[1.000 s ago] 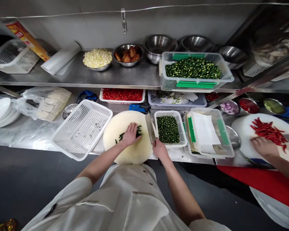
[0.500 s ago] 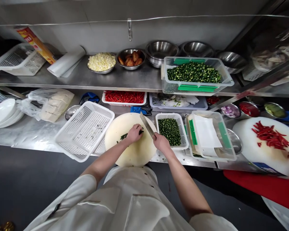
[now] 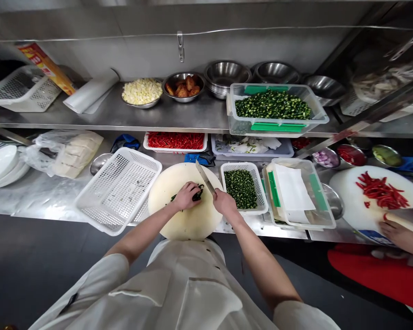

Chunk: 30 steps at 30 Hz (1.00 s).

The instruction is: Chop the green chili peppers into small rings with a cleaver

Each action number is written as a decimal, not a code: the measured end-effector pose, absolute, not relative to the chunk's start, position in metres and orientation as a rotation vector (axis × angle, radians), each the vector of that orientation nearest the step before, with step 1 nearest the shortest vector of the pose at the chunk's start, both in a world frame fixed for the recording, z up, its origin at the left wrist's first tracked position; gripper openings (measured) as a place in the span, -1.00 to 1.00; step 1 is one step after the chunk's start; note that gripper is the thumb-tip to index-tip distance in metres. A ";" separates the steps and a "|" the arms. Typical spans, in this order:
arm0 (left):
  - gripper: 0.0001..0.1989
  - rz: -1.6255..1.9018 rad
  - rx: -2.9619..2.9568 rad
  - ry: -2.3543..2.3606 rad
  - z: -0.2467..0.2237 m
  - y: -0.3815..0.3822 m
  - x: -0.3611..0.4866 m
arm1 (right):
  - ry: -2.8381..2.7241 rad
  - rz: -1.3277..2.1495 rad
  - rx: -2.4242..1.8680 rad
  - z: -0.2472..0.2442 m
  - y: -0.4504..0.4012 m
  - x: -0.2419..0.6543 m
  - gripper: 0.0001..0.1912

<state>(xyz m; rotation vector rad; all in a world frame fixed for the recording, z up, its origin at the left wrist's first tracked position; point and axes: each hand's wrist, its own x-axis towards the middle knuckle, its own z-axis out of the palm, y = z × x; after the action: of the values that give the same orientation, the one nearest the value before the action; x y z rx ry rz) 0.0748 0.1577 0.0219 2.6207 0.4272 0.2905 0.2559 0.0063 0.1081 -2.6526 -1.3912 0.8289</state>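
On a round pale cutting board, my left hand is closed over a small bunch of dark green chillies, holding them down. Some pieces stick out on the left side of the fingers. The handle of a kitchen knife is in my right hand, fingers wrapped around it. Its broad blade slants up and away to the left, just right of the chillies. Close by on the right stands a white basket full of chopped green chillies.
An empty white perforated basket stands left of the board. Right are a lidded plastic box and another board with red chillies, beside a co-worker's hand. The shelf above holds bowls and a tub of cut greens.
My left hand has shifted slightly left with the chillies, and the knife has come a little left too. On the right, more of the co-worker's hand has come into view.
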 end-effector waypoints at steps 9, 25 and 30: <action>-0.56 0.195 2.587 0.298 0.025 0.166 0.078 | -1.414 0.837 -2.631 0.111 0.043 0.243 -0.61; -0.62 0.232 2.582 0.183 0.018 0.172 0.070 | -1.480 0.850 -2.644 0.115 0.049 0.233 -0.63; -0.70 0.210 2.573 0.180 0.017 0.174 0.067 | -1.459 0.899 -2.670 0.118 0.049 0.228 -0.62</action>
<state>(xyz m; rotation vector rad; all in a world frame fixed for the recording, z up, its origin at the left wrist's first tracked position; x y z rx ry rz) 0.0665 0.1736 0.0175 2.5729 0.1802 0.2104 0.2279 0.0486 0.1177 -2.6702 -1.4587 0.8994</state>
